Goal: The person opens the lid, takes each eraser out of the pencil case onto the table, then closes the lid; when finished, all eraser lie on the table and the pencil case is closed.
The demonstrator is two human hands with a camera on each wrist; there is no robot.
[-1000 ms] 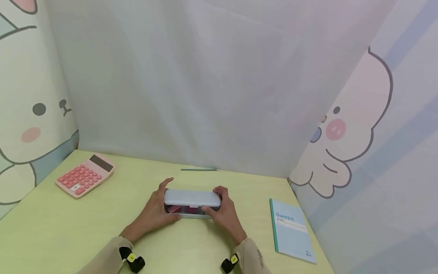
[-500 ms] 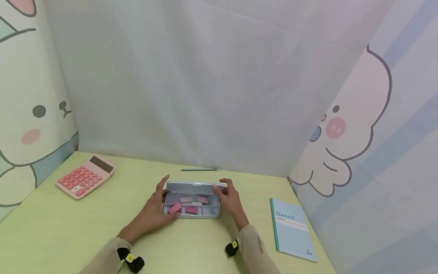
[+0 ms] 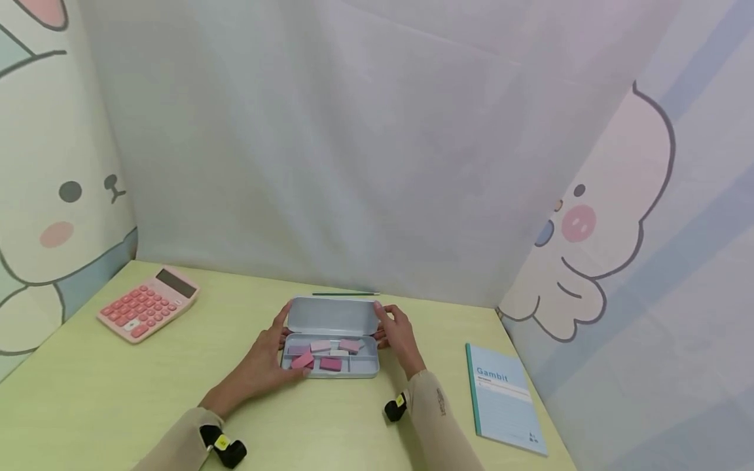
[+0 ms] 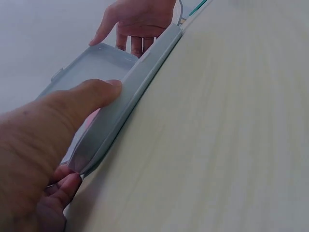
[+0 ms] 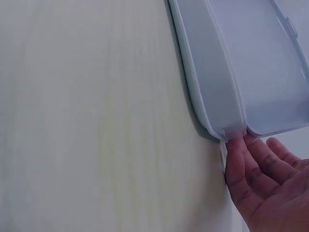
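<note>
A light blue pencil case (image 3: 363, 367) sits on the table in the head view with its lid (image 3: 332, 316) raised and leaning back. Several pink and pale eraser-like blocks (image 3: 331, 364) lie in its compartments. My left hand (image 3: 262, 363) grips the case's left end, the thumb (image 4: 104, 92) pressing the front wall and other fingers low at the corner. At the other end, my right hand (image 3: 403, 338) holds the case by its right side. Its thumb is at the lid's edge, and its fingers (image 5: 260, 166) touch the hinge corner in the right wrist view.
A pink calculator (image 3: 148, 305) lies at the table's back left. Behind the case, a thin green pencil (image 3: 345, 294) lies near the hanging cloth (image 3: 306, 150). A light blue notebook (image 3: 504, 399) lies on the right, near the table's edge.
The lid has swung up and back from nearly closed, exposing the blocks inside. My right thumb has moved from the case's front up to the lid's edge; the left hand stays in place.
</note>
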